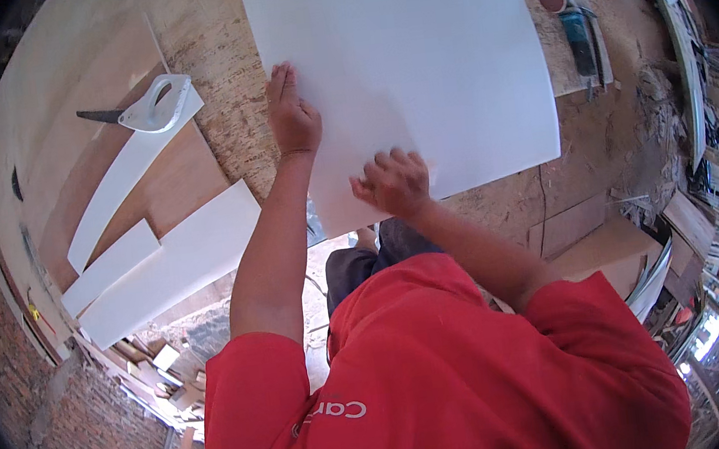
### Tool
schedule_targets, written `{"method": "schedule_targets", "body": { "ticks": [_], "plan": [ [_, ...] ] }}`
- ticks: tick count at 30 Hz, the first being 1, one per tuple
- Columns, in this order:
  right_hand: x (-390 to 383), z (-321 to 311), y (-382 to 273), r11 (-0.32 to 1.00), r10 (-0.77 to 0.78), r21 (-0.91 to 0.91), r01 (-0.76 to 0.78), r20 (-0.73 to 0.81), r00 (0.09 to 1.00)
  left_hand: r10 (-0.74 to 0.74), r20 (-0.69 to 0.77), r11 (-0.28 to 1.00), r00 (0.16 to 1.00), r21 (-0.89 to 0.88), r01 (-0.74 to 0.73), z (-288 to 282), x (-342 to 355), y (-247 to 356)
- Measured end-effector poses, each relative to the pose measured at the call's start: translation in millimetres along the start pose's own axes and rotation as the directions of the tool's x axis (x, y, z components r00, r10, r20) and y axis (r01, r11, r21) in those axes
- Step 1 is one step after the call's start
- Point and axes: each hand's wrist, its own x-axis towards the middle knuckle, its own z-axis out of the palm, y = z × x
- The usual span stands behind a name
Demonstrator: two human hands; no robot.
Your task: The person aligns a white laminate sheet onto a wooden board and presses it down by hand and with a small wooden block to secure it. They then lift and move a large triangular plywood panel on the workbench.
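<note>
A large white sheet (430, 59) lies on the worn wooden work surface in front of me. My left hand (293, 113) rests at the sheet's left edge, its fingers stretched forward and the thumb apart from them on the white face. Closer to my body, my right hand (394, 182) is over the sheet's near left part. Its fingers are curled in; whatever they may hold is hidden. Left of the sheet, a handsaw (159, 105) with a white handle and dark blade sits on the end of a curved white strip (122, 175).
Two more white offcuts (183, 256) lie at the near left, over a brown board (167, 188). A teal grinder (577, 42) with a reddish round disc is right of the sheet. Stacked panels and scrap wood (607, 242) fill the right side. A brick wall (84, 437) stands at lower left.
</note>
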Motion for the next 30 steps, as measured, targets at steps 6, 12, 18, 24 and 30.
{"method": "schedule_targets", "body": {
  "ticks": [6, 12, 18, 24, 30],
  "plan": [
    [-91, -40, -19, 0.994, 0.066, 0.085, -0.069, 0.040, 0.997, -0.032, 0.048, 0.997, 0.998, 0.069, 0.028, 1, -2, -5],
    [-4, -15, 40, 0.993, 0.097, -0.073, -0.097, -0.005, 0.995, -0.001, 0.082, 0.992, 0.997, 0.129, -0.010, 0, 0, 6],
    [100, 16, 81, 0.998, 0.017, -0.052, -0.019, -0.043, 0.999, -0.057, 0.206, 0.964, 0.977, 0.265, 0.000, -5, 7, 16],
    [244, 60, 153, 0.984, 0.079, -0.155, -0.086, -0.050, 0.996, -0.182, 0.334, 0.912, 0.925, 0.408, 0.032, -16, 21, 47],
    [437, 117, 245, 0.940, 0.199, -0.291, -0.176, 0.050, 0.979, -0.228, 0.355, 0.905, 0.907, 0.421, 0.063, -12, 21, 42]
  ]
}}
